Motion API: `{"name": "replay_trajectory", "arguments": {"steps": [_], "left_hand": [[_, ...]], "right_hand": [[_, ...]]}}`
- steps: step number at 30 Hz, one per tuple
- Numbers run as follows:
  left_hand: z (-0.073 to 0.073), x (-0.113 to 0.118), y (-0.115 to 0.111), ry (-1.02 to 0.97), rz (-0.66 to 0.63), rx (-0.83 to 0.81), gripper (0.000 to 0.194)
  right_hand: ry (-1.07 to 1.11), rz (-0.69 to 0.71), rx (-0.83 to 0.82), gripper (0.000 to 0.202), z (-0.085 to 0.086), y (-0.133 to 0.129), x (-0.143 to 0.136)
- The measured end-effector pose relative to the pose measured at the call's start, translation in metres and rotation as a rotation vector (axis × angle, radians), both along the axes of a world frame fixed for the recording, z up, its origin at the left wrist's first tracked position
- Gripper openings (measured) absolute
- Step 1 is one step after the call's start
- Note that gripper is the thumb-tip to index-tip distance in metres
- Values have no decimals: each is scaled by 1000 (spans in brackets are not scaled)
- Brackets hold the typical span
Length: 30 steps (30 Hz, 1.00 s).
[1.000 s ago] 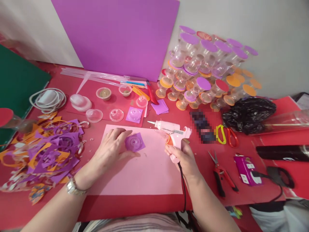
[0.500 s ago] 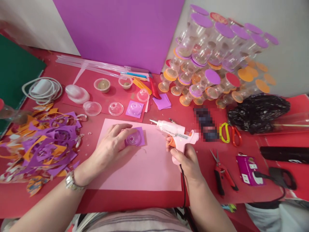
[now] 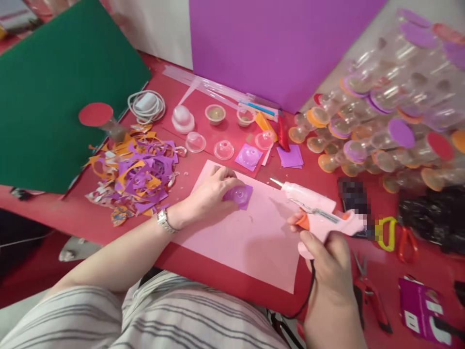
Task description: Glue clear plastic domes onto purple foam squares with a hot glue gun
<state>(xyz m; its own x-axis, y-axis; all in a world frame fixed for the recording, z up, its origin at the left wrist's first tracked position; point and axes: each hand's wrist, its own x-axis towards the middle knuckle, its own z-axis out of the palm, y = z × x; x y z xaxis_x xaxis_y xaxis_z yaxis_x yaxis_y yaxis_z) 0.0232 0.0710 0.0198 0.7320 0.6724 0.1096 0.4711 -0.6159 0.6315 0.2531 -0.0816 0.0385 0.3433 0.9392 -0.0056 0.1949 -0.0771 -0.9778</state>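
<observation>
A clear plastic dome [image 3: 240, 194] sits on a purple foam square [image 3: 248, 200] atop the pink sheet [image 3: 250, 237], pinned under the left hand [image 3: 210, 194]. It looks light, thin and easily crushed, best held by its rim. At four o'clock, the right hand [image 3: 327, 252] grips a glue gun [image 3: 316, 211], nozzle toward the dome.
</observation>
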Motion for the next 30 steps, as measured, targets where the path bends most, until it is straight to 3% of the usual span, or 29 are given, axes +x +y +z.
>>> {"name": "replay_trajectory", "arguments": {"steps": [3,6,13,30], "left_hand": [[0,0,0,23,13,-21,37],[-1,0,0,31,1,-11,38],[-4,1,-2,66,-4,26,41],[-5,1,-2,124,-1,-14,35]], "right_hand": [[-237,104,20,14,11,1,-2],[-394,187,38,14,8,4,-5],[-449,258,34,16,-14,-2,-2],[-559,272,-16,22,-12,-6,-1]]}}
